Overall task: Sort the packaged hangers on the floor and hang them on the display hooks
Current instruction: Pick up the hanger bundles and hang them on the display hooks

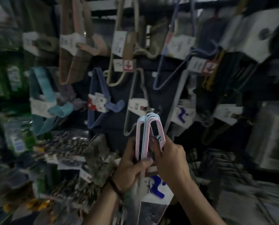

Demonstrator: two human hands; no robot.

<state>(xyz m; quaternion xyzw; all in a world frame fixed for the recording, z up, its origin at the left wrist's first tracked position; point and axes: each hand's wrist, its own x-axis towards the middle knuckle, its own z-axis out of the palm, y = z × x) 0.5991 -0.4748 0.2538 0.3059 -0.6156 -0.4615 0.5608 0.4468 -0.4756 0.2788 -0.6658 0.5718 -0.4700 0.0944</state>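
Hung packs (100, 98) are already lining the wall (116, 111) from the left, so the task is judged well under way. How many are remaining unsorted is not showing. The left hand (130, 161) is curling round the lower stems of the pastel pack (137, 137). This pack is standing upright at centre, long axis vertical. Its looped end is pointing up at a blurred hook (159, 110), with its label (155, 187) hanging below. The right hand (169, 153) is pinching its right edge. Hooking it on is remaining.

Motion blur is smearing the print on the card (153, 187); the left hand (131, 162) is covering the middle of the pastel hangers (143, 137), whose tops are perhaps hiding a hook.
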